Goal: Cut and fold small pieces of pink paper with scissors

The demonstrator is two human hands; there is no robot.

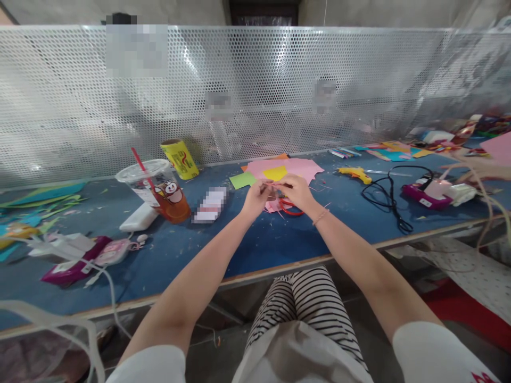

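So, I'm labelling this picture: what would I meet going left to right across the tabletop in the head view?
Left purple power strip → drink cup → left hand → right hand → yellow glue gun → right purple power strip.

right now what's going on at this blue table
A person's left hand and right hand meet over the blue table, pinching a small pink piece between their fingertips. Pink, yellow and green sheets lie just beyond, with something red-handled below the hands. A drink cup stands off to the left.
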